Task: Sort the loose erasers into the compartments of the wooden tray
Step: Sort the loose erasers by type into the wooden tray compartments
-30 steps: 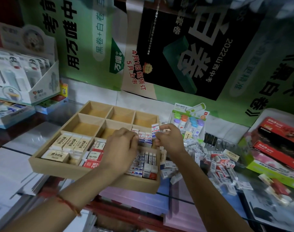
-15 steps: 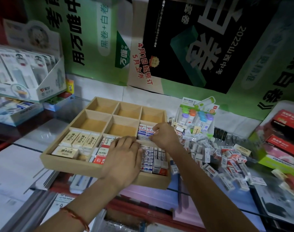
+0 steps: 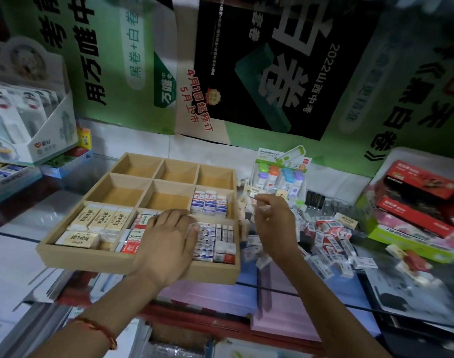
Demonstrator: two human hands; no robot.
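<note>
Left hand lies flat, fingers straight, over the wooden tray's front compartments. At its 3 o'clock the right hand hangs, fingers curled, grip unclear, beside the loose erasers.

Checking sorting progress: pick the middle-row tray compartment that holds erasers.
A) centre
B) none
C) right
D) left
C: in the tray, blue-and-white erasers sit in the middle row's right compartment, while the left and centre ones show only bare wood.
</note>
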